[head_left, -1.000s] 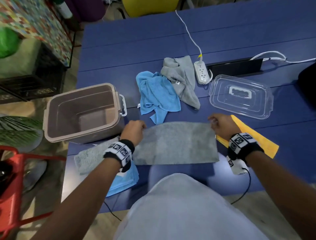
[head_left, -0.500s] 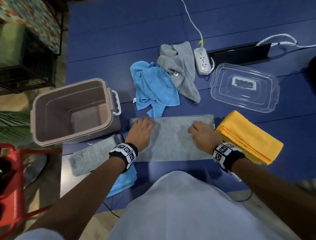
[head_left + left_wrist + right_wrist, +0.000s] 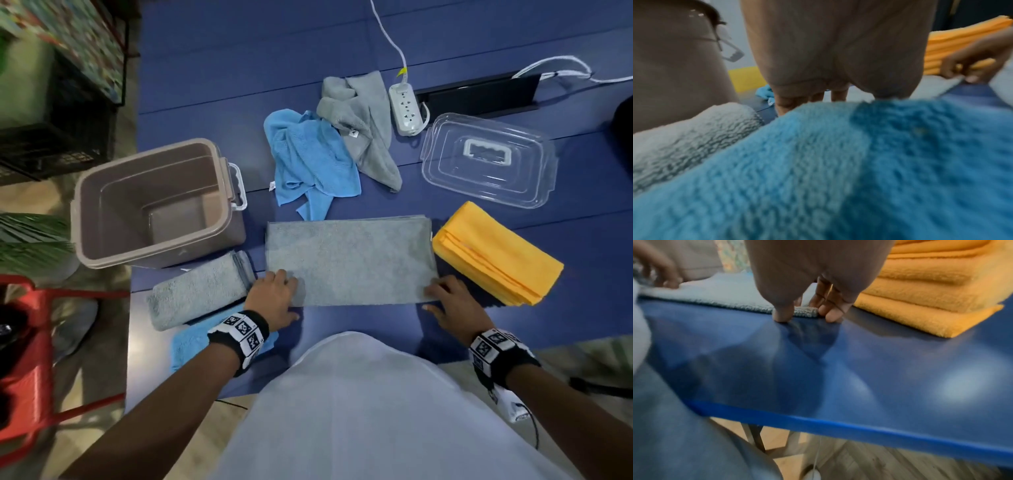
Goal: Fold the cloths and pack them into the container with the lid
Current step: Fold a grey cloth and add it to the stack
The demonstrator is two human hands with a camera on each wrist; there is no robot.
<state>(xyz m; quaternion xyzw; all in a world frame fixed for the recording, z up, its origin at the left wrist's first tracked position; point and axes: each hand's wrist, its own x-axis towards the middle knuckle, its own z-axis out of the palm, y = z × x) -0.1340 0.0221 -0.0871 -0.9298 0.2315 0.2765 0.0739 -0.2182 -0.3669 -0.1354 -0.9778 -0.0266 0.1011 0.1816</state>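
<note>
Both hands pinch the near corners of the grey cloth (image 3: pixel 349 262) at the desk's near edge.

Head view: left hand (image 3: pixel 274 298) and right hand (image 3: pixel 452 305) each take a near corner; the cloth lies flat, folded in half, between the empty bin (image 3: pixel 154 205) and the yellow cloth (image 3: pixel 496 253). Soft, light and limp by the look of it, best taken by the corners. Two crumpled cloths, lid (image 3: pixel 486 157) and power strip (image 3: pixel 406 102) lie beyond, none blocking.
Left wrist view: blurred; fingertips curl down, their grip hidden behind a folded blue cloth (image 3: pixel 838 170).
Right wrist view: thumb and fingers (image 3: pixel 830 311) curl round the corner, the yellow cloth just beside.
</note>
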